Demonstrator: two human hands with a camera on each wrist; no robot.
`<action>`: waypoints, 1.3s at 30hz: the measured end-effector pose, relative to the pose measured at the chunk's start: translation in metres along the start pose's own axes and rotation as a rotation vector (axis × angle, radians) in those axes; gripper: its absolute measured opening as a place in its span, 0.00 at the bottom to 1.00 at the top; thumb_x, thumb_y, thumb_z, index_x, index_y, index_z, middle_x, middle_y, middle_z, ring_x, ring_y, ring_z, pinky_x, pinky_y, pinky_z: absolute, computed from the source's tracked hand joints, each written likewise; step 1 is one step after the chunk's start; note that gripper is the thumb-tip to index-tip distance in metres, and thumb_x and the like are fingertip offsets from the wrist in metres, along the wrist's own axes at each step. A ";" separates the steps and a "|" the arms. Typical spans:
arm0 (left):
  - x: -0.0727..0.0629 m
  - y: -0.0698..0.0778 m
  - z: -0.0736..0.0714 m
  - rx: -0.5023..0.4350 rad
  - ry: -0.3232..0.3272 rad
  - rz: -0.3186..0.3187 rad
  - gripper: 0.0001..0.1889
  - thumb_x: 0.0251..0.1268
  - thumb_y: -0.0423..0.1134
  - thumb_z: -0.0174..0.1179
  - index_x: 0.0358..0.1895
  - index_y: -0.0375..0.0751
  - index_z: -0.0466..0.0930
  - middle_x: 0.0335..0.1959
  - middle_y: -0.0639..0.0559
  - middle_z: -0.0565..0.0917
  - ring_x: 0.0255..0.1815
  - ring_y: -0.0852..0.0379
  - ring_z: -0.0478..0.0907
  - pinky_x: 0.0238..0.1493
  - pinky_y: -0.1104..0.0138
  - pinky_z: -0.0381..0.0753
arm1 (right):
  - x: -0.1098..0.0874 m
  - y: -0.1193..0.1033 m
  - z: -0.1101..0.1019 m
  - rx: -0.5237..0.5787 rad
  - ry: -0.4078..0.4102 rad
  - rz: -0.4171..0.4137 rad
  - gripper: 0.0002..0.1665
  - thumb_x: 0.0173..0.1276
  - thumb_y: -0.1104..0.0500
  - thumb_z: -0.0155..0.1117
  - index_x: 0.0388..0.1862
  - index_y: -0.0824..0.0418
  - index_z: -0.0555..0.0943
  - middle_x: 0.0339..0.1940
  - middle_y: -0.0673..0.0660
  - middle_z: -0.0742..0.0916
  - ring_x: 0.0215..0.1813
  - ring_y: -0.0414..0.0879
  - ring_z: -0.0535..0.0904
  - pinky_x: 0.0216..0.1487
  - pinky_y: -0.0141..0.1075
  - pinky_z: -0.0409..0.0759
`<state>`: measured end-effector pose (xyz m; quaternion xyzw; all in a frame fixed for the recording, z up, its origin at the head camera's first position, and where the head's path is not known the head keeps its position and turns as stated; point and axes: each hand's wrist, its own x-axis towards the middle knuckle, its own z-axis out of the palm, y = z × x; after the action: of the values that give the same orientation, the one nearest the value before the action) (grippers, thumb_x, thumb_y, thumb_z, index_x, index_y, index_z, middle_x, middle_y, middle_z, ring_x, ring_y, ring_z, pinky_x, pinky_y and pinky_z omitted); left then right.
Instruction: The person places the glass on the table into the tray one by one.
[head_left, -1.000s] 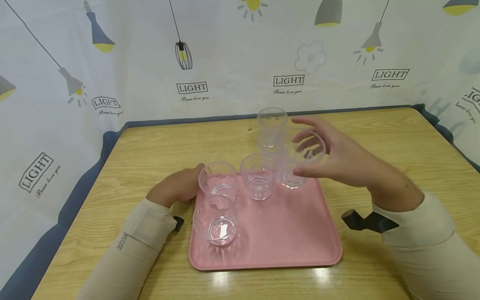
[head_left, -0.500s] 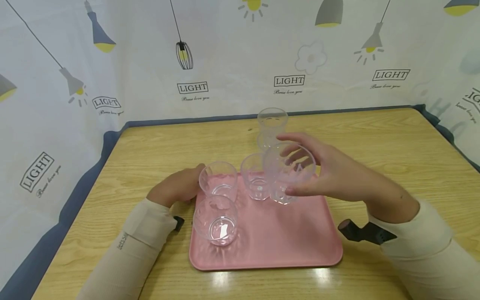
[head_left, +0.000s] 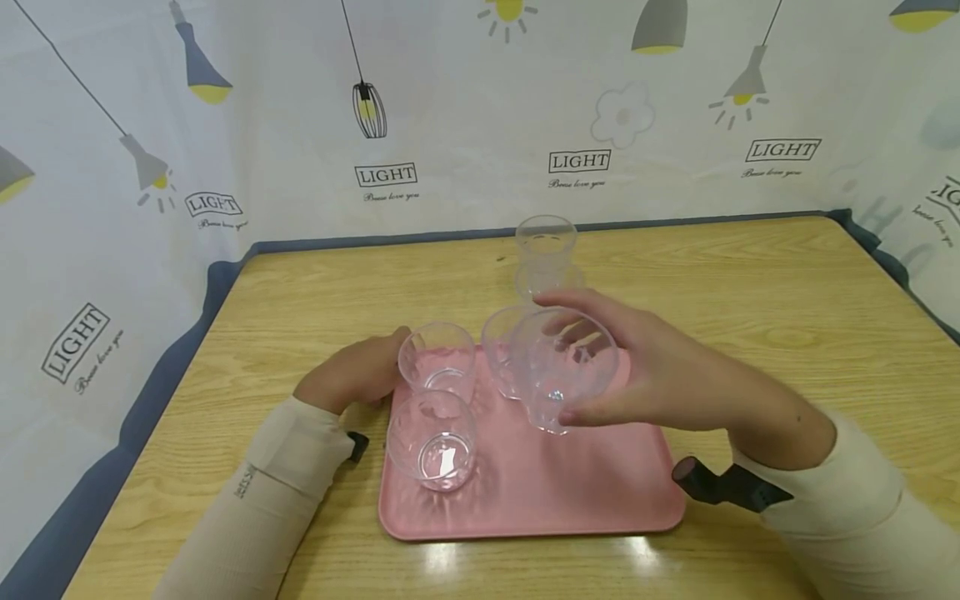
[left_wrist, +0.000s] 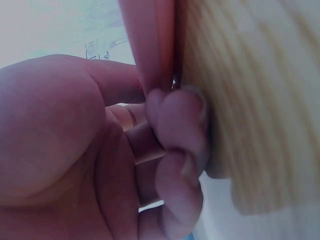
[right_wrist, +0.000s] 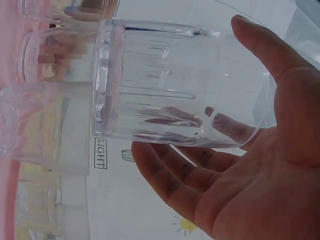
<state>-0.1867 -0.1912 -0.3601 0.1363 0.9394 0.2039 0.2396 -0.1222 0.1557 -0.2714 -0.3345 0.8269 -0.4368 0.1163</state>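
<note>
My left hand [head_left: 356, 371] is at the far left corner of the pink tray [head_left: 540, 500]. In the left wrist view its thumb and curled fingers pinch the tray's edge [left_wrist: 150, 45]. A clear plastic cup [right_wrist: 165, 85], faceted near its base, is held upright in my right hand [head_left: 637, 367], between thumb and fingers. That cup hangs over the tray and overlaps a standing cup [head_left: 501, 350] in the head view. Two more clear cups stand along the tray's left side, a rear one [head_left: 437, 362] and a front one [head_left: 431, 442].
More clear cupware [head_left: 545, 242] stands on the wooden table [head_left: 315, 292] behind the tray. A white cloth [head_left: 480, 108] printed with lamps hangs along the table's back and sides. Shadow and bare pink surface show at the tray's front right.
My right hand has carried its cup toward me and a little left, from the tray's back edge to over the tray. The left hand and the tray stay in place.
</note>
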 end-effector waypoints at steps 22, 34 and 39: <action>0.003 -0.004 0.002 0.011 0.005 0.021 0.12 0.81 0.49 0.40 0.48 0.47 0.69 0.26 0.48 0.75 0.19 0.54 0.73 0.26 0.63 0.75 | -0.002 -0.003 0.016 -0.040 -0.068 -0.049 0.57 0.50 0.41 0.81 0.76 0.40 0.60 0.62 0.49 0.81 0.60 0.45 0.78 0.59 0.46 0.79; 0.002 -0.002 0.001 0.013 -0.001 -0.001 0.14 0.81 0.52 0.38 0.47 0.48 0.69 0.23 0.49 0.75 0.20 0.53 0.74 0.29 0.62 0.74 | 0.000 0.000 0.021 -0.104 -0.127 -0.054 0.61 0.49 0.37 0.80 0.78 0.47 0.60 0.62 0.45 0.80 0.58 0.43 0.79 0.58 0.44 0.80; 0.002 -0.003 0.001 0.014 -0.003 -0.003 0.14 0.80 0.52 0.39 0.47 0.48 0.69 0.23 0.49 0.75 0.20 0.53 0.74 0.28 0.62 0.74 | 0.001 0.002 0.022 -0.145 -0.142 -0.064 0.61 0.50 0.37 0.80 0.79 0.49 0.61 0.62 0.46 0.81 0.57 0.42 0.79 0.57 0.41 0.80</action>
<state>-0.1882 -0.1930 -0.3629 0.1370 0.9406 0.1969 0.2404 -0.1128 0.1416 -0.2861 -0.3986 0.8349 -0.3545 0.1359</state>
